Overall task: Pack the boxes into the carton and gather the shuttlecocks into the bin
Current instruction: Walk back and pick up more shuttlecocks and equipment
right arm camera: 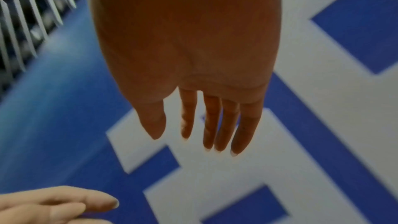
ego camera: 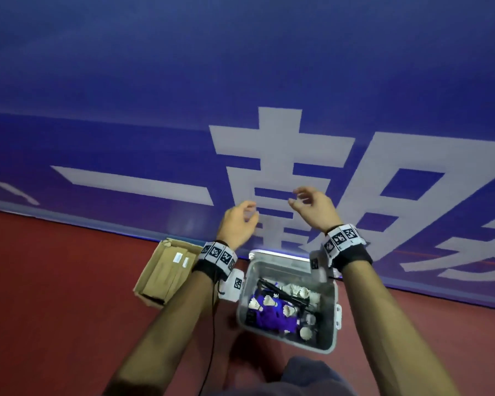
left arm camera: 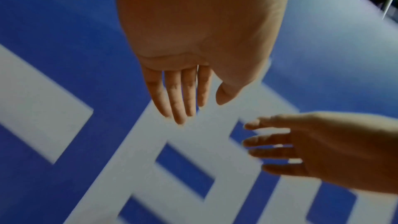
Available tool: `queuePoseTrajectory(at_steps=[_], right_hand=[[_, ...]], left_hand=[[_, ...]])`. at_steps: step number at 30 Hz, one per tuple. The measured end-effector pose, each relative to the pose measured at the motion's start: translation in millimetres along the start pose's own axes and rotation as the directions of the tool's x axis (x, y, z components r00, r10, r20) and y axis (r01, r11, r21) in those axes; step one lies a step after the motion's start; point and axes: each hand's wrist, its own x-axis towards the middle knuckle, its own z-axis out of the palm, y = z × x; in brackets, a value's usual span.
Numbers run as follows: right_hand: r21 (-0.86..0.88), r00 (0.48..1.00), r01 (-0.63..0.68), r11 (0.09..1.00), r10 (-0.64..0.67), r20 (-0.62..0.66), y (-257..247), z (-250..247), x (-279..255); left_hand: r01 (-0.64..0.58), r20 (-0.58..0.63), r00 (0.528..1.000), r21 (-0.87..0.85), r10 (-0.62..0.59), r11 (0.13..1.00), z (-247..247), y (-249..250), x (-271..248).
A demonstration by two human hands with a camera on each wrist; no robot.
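From the head view, my left hand [ego camera: 237,224] and my right hand [ego camera: 315,207] are both raised in the air in front of the blue banner [ego camera: 155,81] with its large white characters, near each other but not touching, fingers loosely bent and holding nothing. Below my left wrist the carton [ego camera: 162,271] sits on the red floor [ego camera: 55,295] with its top open, and long brown boxes [ego camera: 166,274] lie side by side inside it. Just to its right, below my right wrist, stands the grey bin [ego camera: 330,315], which holds a heap of white shuttlecocks [ego camera: 296,290] together with something purple and some black pieces I cannot identify. Both containers stand close to the foot of the banner. From my left wrist, my left hand [left arm camera: 193,43] hangs with the fingers [left arm camera: 178,94] straight and close together, the palm bare, and my right hand [left arm camera: 323,149] reaches in from the right with its fingers spread. From my right wrist, my right hand [right arm camera: 193,57] shows straight, slightly parted fingers [right arm camera: 212,122] with nothing in them, and the fingertips of my left hand [right arm camera: 58,205] show at the lower left corner.
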Motion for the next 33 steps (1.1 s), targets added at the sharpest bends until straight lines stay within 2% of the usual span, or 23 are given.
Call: queuePoseTrajectory(at_steps=[3, 8, 11, 14, 18, 22, 24, 28, 33], right_hand=[[0.103, 0.978, 0.209, 0.972, -0.208, -0.025, -74, 24, -8], [0.22, 0.896, 0.439, 0.871, -0.441, -0.043, -197, 100, -42], [0.303, 0.838, 0.522, 0.797, -0.546, -0.006, -270, 167, -75], [0.382, 0.754, 0.585, 0.716, -0.654, 0.07, -338, 244, -118], [0.452, 0.623, 0.633, 0.628, -0.761, 0.183, -416, 348, -180], [0.561, 0.502, 0.612, 0.557, -0.822, 0.269, -485, 443, -251], [0.601, 0.413, 0.607, 0.521, -0.852, 0.321, -516, 488, -288], [0.674, 0.215, 0.599, 0.433, -0.897, 0.385, -567, 566, -358], [0.741, -0.015, 0.562, 0.367, -0.891, 0.453, -618, 652, -423]], left_hand=[[-0.106, -0.247, 0.967, -0.142, 0.069, 0.984, -81, 8, -27], [-0.21, -0.522, 0.848, -0.172, 0.092, 0.963, -219, -17, -106], [-0.197, -0.63, 0.772, -0.107, 0.087, 0.975, -297, -51, -166], [-0.131, -0.717, 0.694, -0.037, 0.065, 0.991, -368, -95, -230], [-0.003, -0.792, 0.611, 0.007, 0.007, 1.0, -448, -153, -314], [0.14, -0.872, 0.485, 0.006, -0.063, 0.99, -508, -200, -403], [0.214, -0.906, 0.408, -0.025, -0.113, 0.977, -531, -221, -448], [0.348, -0.957, 0.223, -0.099, -0.185, 0.932, -567, -263, -526], [0.478, -0.969, 0.01, -0.213, -0.248, 0.852, -596, -309, -599]])
